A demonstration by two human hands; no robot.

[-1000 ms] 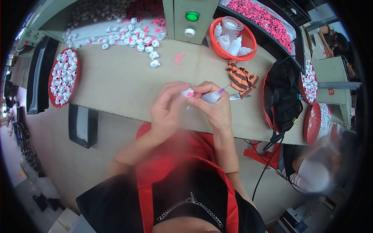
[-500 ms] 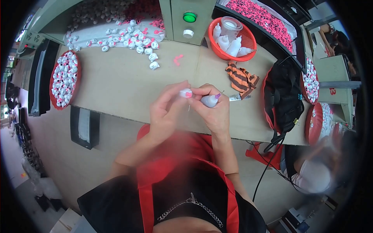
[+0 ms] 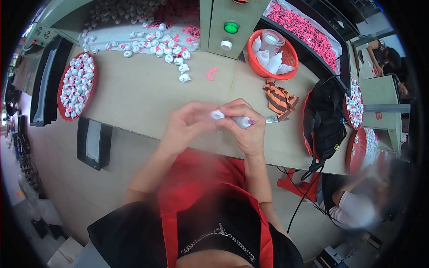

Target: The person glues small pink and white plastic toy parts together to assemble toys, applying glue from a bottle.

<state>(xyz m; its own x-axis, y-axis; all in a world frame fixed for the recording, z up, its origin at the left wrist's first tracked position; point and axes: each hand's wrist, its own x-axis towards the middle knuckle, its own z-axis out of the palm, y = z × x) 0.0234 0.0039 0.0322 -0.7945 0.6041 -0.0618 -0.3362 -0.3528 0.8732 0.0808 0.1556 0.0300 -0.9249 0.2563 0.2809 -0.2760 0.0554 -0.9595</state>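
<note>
Between the fingertips of my two hands, above the near part of the table, is a small white rounded piece (image 3: 217, 115). My left hand (image 3: 185, 123) is slightly blurred, its fingers bent and closed on the piece from the left. My right hand (image 3: 251, 136) grips a small translucent squeeze bottle (image 3: 242, 121) with a purple nozzle pointing right. The thumb and forefinger of that hand also meet the white piece. Farther back lie loose white-and-pink pieces (image 3: 169, 50) and a bent pink part (image 3: 211, 73).
A red tray (image 3: 94, 85) of white pieces stands at the left. At the right are an orange basket (image 3: 292, 52) of bottles, a striped cloth (image 3: 280, 100), a black bag (image 3: 328, 120) and a black tray of pink parts (image 3: 308, 31). Another person (image 3: 357, 207) sits at lower right.
The white piece has turned, so its pink part no longer shows. Both hands have dropped slightly in the picture, and the bottle's nozzle has tipped down. The view has shifted a little.
</note>
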